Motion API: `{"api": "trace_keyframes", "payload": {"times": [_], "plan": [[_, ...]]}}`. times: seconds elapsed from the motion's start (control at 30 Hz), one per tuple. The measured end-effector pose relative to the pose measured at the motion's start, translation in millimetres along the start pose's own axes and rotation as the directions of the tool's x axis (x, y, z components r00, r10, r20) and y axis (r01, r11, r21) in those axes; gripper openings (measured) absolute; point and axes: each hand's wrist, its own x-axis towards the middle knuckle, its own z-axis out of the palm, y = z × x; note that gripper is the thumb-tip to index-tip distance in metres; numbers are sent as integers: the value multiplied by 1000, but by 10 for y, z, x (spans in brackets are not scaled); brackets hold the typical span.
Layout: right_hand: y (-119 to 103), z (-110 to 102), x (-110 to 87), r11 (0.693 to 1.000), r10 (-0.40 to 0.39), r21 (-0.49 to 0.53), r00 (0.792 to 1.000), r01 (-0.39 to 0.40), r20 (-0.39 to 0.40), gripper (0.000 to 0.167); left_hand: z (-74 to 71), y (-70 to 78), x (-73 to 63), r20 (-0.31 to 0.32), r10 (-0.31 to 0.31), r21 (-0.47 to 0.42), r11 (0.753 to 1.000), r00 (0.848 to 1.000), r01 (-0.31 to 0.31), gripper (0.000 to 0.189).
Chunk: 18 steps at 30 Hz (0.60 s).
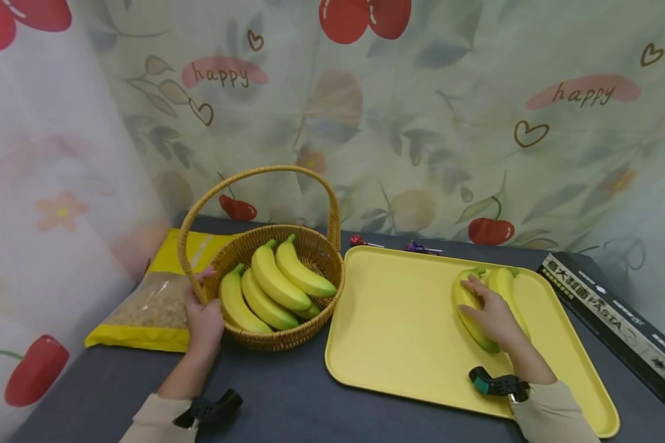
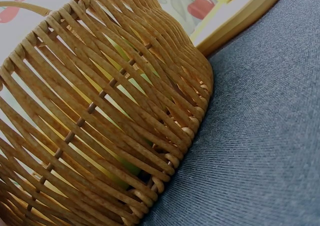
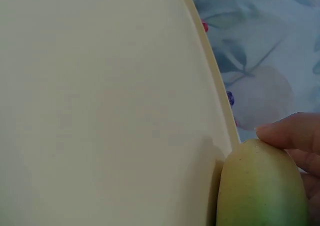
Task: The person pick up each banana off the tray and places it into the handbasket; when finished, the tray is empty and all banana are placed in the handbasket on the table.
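A wicker basket (image 1: 305,335) with a tall arched handle stands left of centre and holds several yellow bananas (image 1: 276,280). My left hand (image 1: 204,320) grips its left rim near the foot of the handle. The left wrist view is filled by the woven basket wall (image 2: 100,100), with yellow and green showing through the gaps. On the right part of a yellow tray (image 1: 399,320) lie two bananas side by side. Reaching over the tray, my right hand (image 1: 494,314) holds the nearer-left banana (image 1: 481,339) between thumb and fingers. The other banana (image 1: 501,284) lies just right of it.
Behind the basket's left side is a yellow bag with a clear window (image 1: 155,301). A red lollipop (image 1: 357,240) and a purple lollipop (image 1: 415,247) lie behind the tray. Along the tray's right side runs a long black pasta box (image 1: 615,326). A printed curtain (image 1: 377,123) hangs behind.
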Motion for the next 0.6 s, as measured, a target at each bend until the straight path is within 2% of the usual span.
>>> {"api": "trace_keyframes", "payload": {"times": [0.27,0.6], "plan": [[40,42,13,1000,19,-15,1000,-19,3,69,-3,14,-11,5,-4,3,1000,1000,4,52],[52,68,11,1000,-27,-4,999,28,43,77,6,22,-6,7,-3,-1,1000,1000,3,52]]}}
